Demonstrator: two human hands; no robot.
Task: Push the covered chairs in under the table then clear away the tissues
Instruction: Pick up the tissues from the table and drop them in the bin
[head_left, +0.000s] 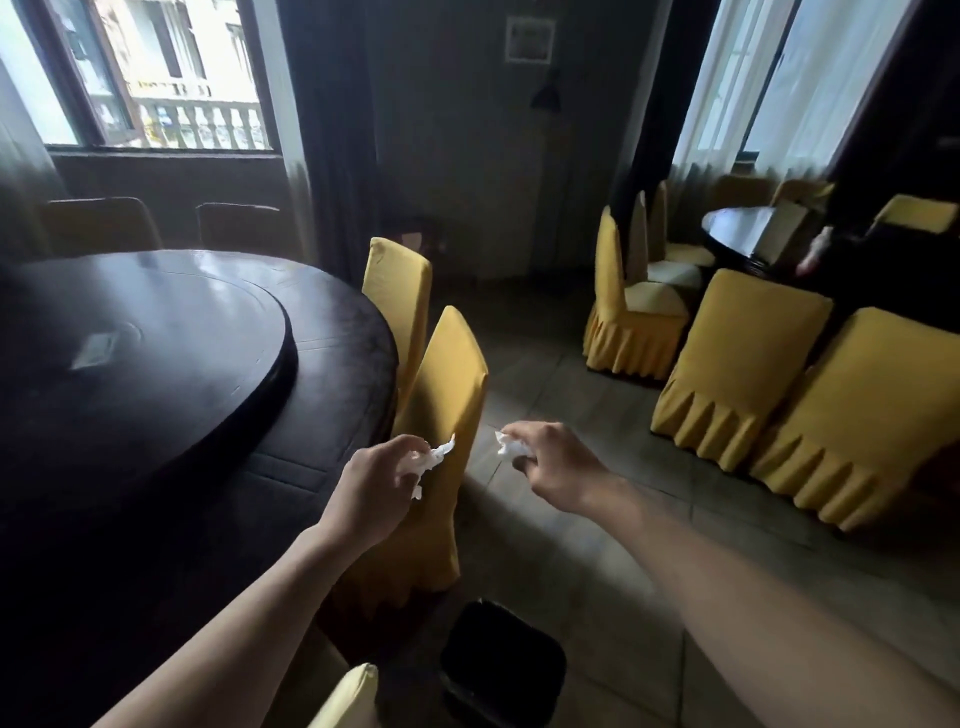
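Beside the round table (156, 395), left hand (371, 486) and right hand (553, 465) each pinch a crumpled tissue (431, 457) in a closed grip, with the black waste bin (501, 662) low between the forearms, nearer the body and about equally reachable

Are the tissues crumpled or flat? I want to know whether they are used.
Crumpled. The left hand pinches one white wad and the right hand another, both bunched and wrinkled. Whether they are used cannot be told.
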